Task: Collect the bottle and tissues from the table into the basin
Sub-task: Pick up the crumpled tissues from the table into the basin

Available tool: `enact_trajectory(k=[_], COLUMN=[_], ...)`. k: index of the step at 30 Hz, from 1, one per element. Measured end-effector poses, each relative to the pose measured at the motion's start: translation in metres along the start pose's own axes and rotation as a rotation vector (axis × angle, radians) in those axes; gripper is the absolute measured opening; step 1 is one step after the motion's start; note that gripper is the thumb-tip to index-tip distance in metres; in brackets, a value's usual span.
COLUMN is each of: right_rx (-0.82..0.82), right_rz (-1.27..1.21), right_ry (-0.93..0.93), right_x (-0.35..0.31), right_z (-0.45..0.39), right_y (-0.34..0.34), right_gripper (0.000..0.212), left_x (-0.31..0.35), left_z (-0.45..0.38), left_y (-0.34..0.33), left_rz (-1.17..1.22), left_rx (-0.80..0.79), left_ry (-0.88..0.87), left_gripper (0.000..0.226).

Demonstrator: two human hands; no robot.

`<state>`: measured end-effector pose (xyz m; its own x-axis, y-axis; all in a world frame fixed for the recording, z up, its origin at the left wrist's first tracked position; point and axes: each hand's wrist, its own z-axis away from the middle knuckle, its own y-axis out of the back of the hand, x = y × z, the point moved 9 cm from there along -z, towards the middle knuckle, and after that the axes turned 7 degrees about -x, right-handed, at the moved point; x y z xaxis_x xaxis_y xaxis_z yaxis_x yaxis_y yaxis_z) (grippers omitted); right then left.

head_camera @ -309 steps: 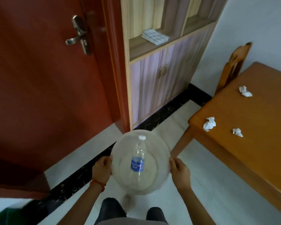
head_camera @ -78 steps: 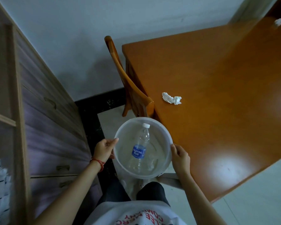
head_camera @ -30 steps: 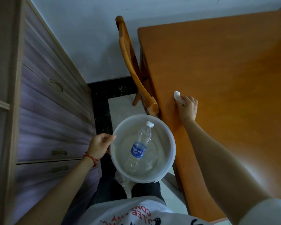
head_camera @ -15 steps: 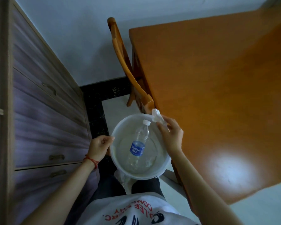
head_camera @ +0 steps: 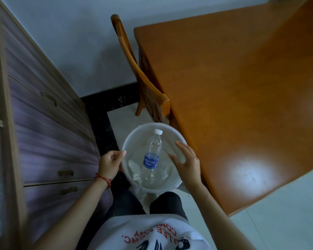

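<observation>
A translucent white basin (head_camera: 134, 134) hangs in front of my legs, beside the table's near edge. A clear water bottle (head_camera: 152, 156) with a blue label and white cap lies inside it. Crumpled white tissues (head_camera: 134, 167) rest on the basin's floor to either side of the bottle. My left hand (head_camera: 110, 164) grips the basin's left rim. My right hand (head_camera: 185, 159) hovers over the right rim with fingers spread and nothing in it.
An orange wooden table (head_camera: 242, 98) fills the right side; no tissue shows on its visible top. A wooden chair (head_camera: 143, 78) stands at its far corner. Purple cabinet doors and drawers (head_camera: 49, 123) line the left. Pale floor tiles lie below.
My right hand carried a tissue from the table to the basin and let it go inside. It now hangs open over the right rim. The left hand kept its hold.
</observation>
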<state>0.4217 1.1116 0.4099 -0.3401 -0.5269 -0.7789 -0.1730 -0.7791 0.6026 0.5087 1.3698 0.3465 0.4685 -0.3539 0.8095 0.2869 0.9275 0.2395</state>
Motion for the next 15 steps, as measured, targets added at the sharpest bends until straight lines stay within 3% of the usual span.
enact_trajectory(k=[6,10,15], right_rx=[0.082,-0.060,-0.188], right_rz=[0.024,-0.124,-0.122], right_ry=[-0.190,-0.268,-0.199], right_x=[0.041,0.061,0.072], right_z=[0.012,0.017,0.020], right_y=[0.021,0.011,0.007], right_gripper=[0.043,0.038,0.030], left_x=[0.001,-0.009,-0.034], left_z=[0.020,0.039,0.071], left_y=[0.011,0.012,0.006], left_rz=[-0.028,0.008,0.070], left_rx=[0.054,0.098,0.203], left_ry=[-0.036,-0.042,-0.013], left_gripper=[0.019,0.012,0.011])
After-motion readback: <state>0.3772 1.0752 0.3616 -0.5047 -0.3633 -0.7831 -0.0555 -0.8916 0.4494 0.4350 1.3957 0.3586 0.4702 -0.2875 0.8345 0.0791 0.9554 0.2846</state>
